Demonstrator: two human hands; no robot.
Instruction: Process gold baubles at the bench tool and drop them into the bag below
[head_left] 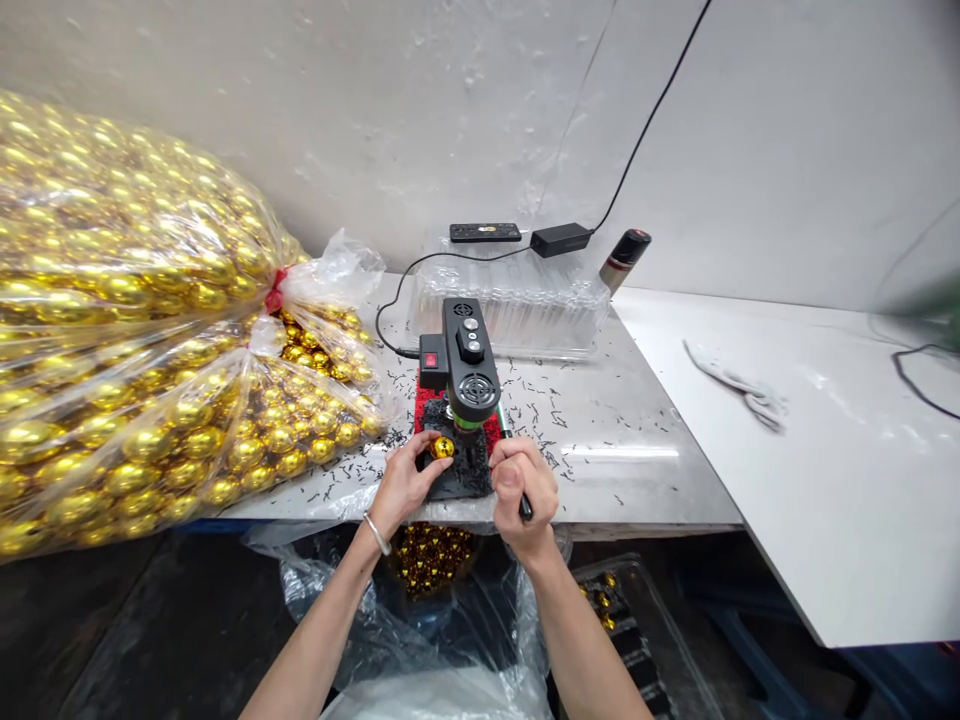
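Observation:
My left hand (406,482), with a bangle on its wrist, pinches a shiny gold ball (442,447) between thumb and fingers. The ball is just in front of a small black bench machine (472,360), over its dark base plate (457,480). My right hand (525,490) is wrapped round the black-gripped lever (526,508) at the machine's right side. A red switch (430,360) sits on a box on the machine's left. Under its head, the machine's working part is mostly hidden.
Large clear bags of gold balls (127,330) fill the left. Behind the machine lie clear plastic trays (510,310), a power adapter (560,240) and a remote (485,232). A spray can (625,260) leans nearby. A glove (735,385) rests on the white table (825,480). Below, an open bag holds gold balls (435,558).

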